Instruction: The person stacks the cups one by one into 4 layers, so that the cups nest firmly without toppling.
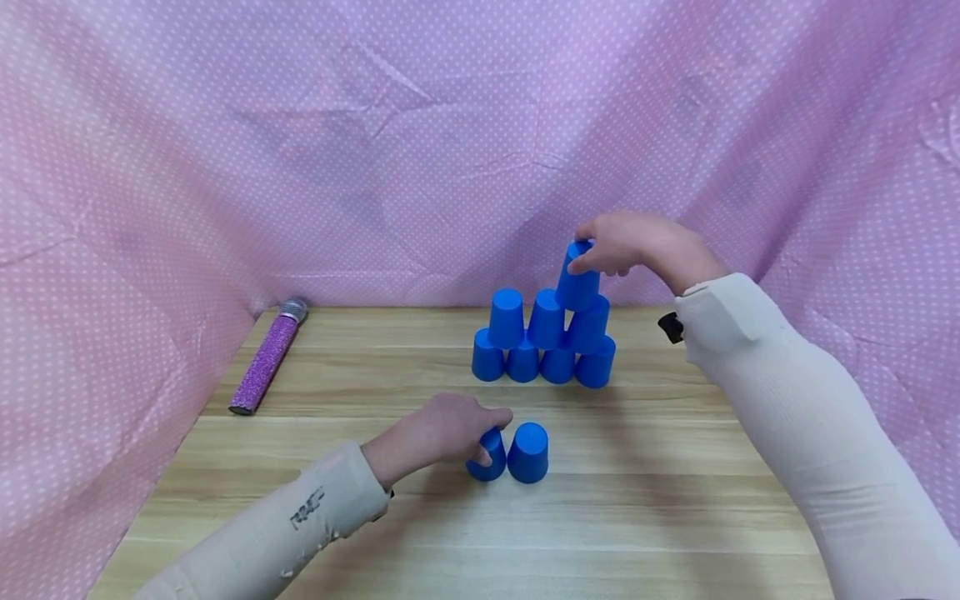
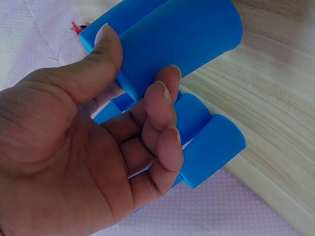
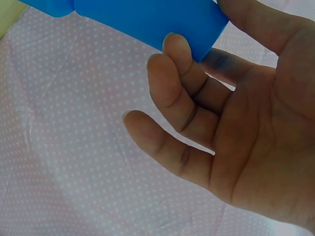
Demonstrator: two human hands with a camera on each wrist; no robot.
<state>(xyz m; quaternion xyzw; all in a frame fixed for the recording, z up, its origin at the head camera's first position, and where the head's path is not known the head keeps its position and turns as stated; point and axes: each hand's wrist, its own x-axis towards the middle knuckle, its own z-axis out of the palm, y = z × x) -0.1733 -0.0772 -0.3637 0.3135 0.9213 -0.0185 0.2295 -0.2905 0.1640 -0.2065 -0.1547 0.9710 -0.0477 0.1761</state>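
Observation:
Blue cups stand upside down in a stepped stack: several in the bottom row and three in the second row. At the right end of that second row, my right hand pinches a blue cup near its top, over the two right-hand cups. Its lower fingers spread loosely in the right wrist view, beside the cup. Nearer the front, my left hand grips another upside-down cup between thumb and fingers. Close on its right stands a second cup.
A microphone with a glittery purple handle lies at the left on the wooden table. Pink dotted cloth hangs behind and along both sides of the table.

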